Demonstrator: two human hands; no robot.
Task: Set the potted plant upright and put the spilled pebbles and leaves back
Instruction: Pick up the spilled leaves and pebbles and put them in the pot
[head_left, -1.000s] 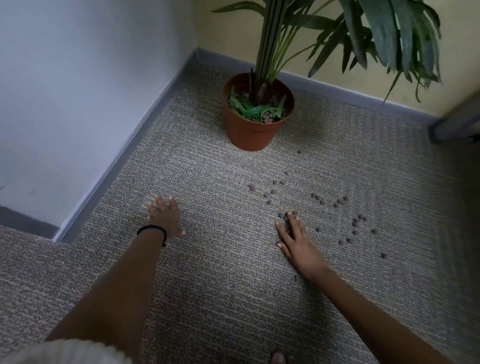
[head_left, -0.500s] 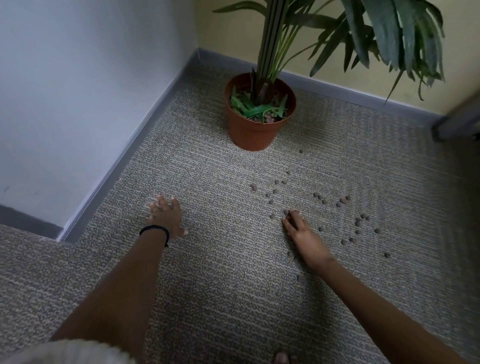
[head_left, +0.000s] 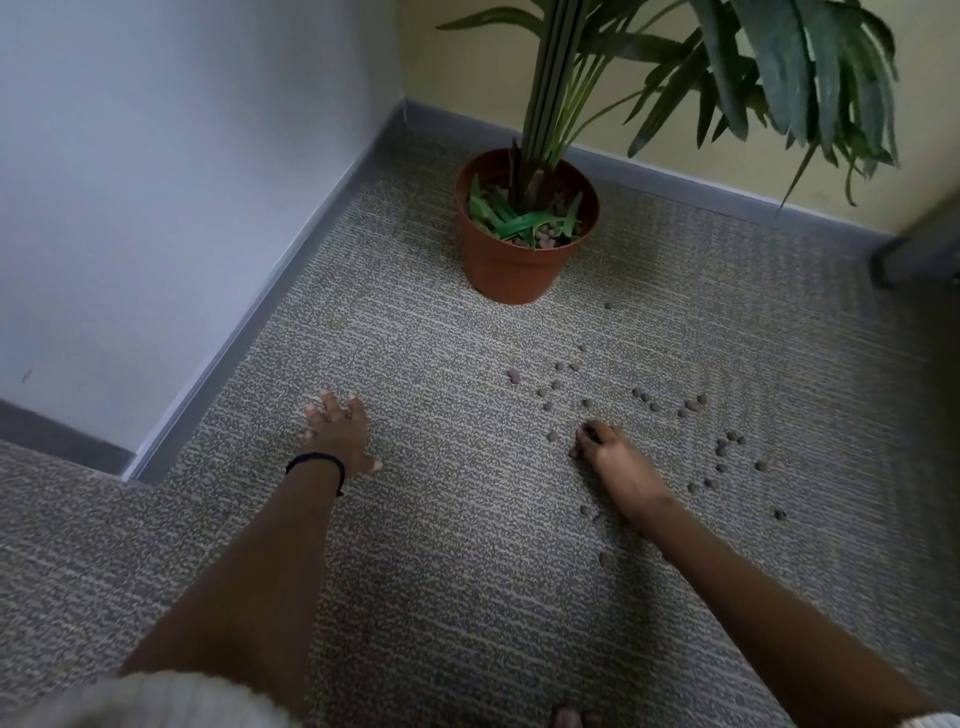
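Dozens of small, round, brownish pebbles (head_left: 644, 397) lie scattered on the carpet (head_left: 457, 571). Most sit just beyond and to the right of my right fingers, and a few lie back beside my wrist.

My right hand (head_left: 621, 465) rests knuckles-up on the floor. Its fingers (head_left: 602, 434) are curled down and bunched over a pebble or two. The tips are tucked under, so I cannot tell whether they actually pinch one.

My left hand (head_left: 340, 439) lies flat on the carpet well to the left, its fingers (head_left: 330, 402) spread and holding nothing. A thin black band (head_left: 317, 460) circles the wrist.

Far ahead of both sets of fingers, roughly between them, the plant (head_left: 550, 78) stands upright in a smooth, tapered, terracotta-coloured pot (head_left: 524, 270) near the room's corner. Loose green strap-shaped leaves (head_left: 519, 223) lie inside the pot on more pebbles. The fronds are cut off at the top edge.

The carpet is a nubbly pile flecked grey and beige, edged by a grey skirting board (head_left: 291, 280). A dark shape (head_left: 924, 249) at the far right is cropped and too dim to name. A cream ribbed sleeve (head_left: 156, 696) blurs at the bottom.
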